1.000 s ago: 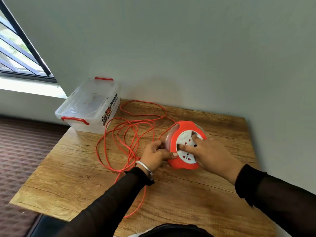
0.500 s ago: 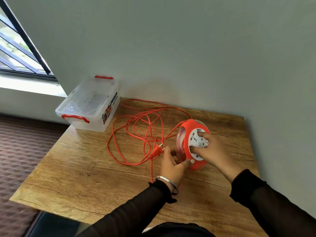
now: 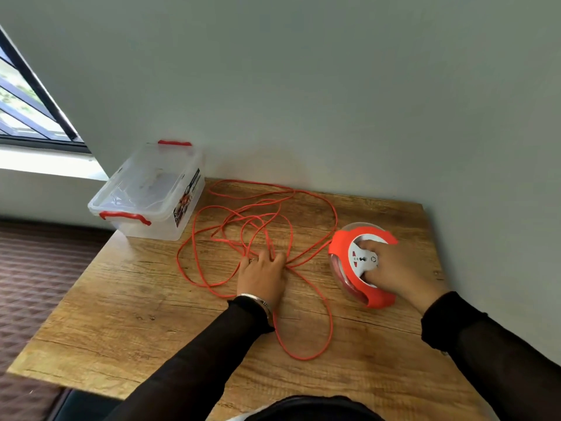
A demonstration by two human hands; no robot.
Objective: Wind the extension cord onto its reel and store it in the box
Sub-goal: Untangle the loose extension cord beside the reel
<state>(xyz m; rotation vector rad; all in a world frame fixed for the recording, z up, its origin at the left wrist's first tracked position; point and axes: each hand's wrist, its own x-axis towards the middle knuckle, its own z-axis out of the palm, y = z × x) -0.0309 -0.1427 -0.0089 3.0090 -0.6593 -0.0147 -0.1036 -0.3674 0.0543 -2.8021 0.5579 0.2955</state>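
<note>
Fingers (image 3: 267,258) of the left hand (image 3: 262,276) lie spread and nearly flat at the centre of the frame, pressing down on several crossing strands of the thin orange extension cord (image 3: 261,214) rather than closing round any one of them; whether a strand is pinched beneath the palm cannot be told; the right hand (image 3: 394,268), at right of centre, has its fingers curled onto the white socket face of the round orange plastic reel (image 3: 362,264), which rests tilted on the wooden table (image 3: 127,314) and shows only a few turns through its clear side; most of the cord sprawls in loose, overlapping loops across the middle of the frame, with one long loop trailing toward the lower centre near the left sleeve; the clear plastic storage box with red handles (image 3: 151,192) sits at the upper left on the table's far corner, lid on, well apart from the reel; winding looks barely begun; the chief risk is that the crossed loops cinch into a knot if the reel is turned while the pile lies tangled; a strand could also catch on the left wrist's bangle (image 3: 255,299), or the tilted reel could skid across the smooth wood if the grip on its face slips.
</note>
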